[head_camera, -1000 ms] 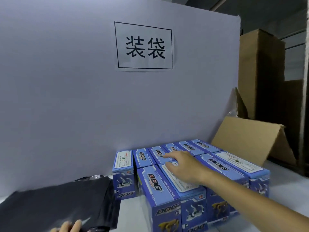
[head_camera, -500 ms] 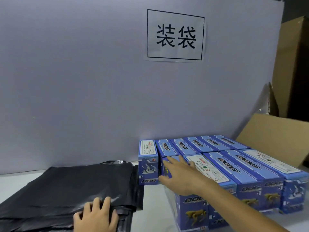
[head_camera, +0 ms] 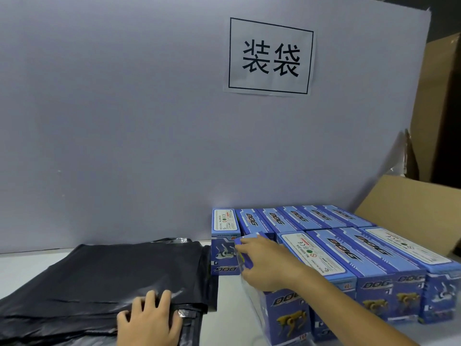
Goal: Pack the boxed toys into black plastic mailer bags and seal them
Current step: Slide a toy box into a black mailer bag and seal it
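R hand [head_camera: 268, 264] w/ grip clamped on the front-left toy box [head_camera: 282, 310], thumb on its near-left side, fingers over the top edge; box sits in the blue box block [head_camera: 349, 248] at the counter's [head_camera: 22, 275] right part, against the grey backboard [head_camera: 124, 121]. L hand [head_camera: 149, 320] lies flat, fingers apart and straight, pressing the black mailer bag stack [head_camera: 112, 275] at the counter's near-left edge. Paper sign [head_camera: 270, 56] on the backboard. Cardboard flap [head_camera: 409, 208] at the far right.
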Motion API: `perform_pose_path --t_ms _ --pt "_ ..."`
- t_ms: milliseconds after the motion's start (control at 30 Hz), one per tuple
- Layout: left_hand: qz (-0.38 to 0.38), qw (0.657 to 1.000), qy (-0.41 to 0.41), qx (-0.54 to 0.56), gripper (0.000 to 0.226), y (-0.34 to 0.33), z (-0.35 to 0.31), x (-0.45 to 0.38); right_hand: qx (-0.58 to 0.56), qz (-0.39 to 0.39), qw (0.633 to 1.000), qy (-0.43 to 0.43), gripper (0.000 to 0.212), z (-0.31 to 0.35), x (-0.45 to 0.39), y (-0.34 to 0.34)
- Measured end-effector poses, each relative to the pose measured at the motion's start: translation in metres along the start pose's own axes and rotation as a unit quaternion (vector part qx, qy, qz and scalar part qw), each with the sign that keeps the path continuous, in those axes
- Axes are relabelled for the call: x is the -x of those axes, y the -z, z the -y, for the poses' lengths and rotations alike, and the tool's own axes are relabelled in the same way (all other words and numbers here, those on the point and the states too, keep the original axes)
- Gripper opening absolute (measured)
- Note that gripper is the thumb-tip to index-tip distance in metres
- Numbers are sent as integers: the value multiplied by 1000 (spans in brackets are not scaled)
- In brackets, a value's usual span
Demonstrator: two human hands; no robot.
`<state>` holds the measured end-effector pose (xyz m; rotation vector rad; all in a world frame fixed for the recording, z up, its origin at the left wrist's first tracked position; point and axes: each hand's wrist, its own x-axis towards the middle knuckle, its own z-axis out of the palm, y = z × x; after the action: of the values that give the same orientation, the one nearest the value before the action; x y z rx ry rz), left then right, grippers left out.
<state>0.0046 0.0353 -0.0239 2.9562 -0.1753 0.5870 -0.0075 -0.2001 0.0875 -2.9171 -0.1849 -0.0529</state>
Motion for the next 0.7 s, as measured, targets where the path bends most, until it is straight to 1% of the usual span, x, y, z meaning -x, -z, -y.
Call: perform_pose_path --t_ms 33,133,200,267,333,400,433,467,500,533,567,600,633,667,700 --pt "-2 1000 1 -1 48 1 0 0 -14 -13 1000 -1 32 -3 1 1" --pt "5 1000 8 -18 49 2 -2 -1 -89 -37 995 -12 43 -11 5 4" --pt "12 1000 12 -19 51 2 -2 -2 -159 -56 986 -15 52 -15 7 9" --pt "7 1000 17 -13 48 4 -2 -1 -239 -77 968 -10 51 -15 8 15" --pt "-1 999 31 14 39 5 -2 -1 -336 -91 937 -4 47 -14 8 21" --pt "-7 997 54 57 30 6 -4 0 -450 -93 888 1 43 -8 9 22" --pt "-17 994 62 91 26 5 -4 0 -499 -93 862 8 43 -4 10 21" --pt "-40 985 62 158 23 3 -2 -2 -540 -95 836 13 45 0 10 18" --pt "-77 962 50 257 22 2 -1 -2 -575 -100 812 17 47 3 8 13" --pt "-95 921 53 375 23 9 -3 0 -604 -103 790 22 47 8 7 5" --pt "-90 874 73 473 27 20 -8 -1 -629 -106 770 20 47 13 6 -4" --pt "-62 814 101 569 32 35 -15 -2 -651 -107 751 13 49 17 4 -12" --pt "-26 737 142 660 37 48 -23 -2 -667 -107 737 12 53 19 2 -19" --pt "1 670 171 722 40 59 -25 -2 -686 -95 721 13 58 25 0 -29" --pt "24 656 159 738 42 63 -24 4 -700 -80 709 12 62 31 0 -35"
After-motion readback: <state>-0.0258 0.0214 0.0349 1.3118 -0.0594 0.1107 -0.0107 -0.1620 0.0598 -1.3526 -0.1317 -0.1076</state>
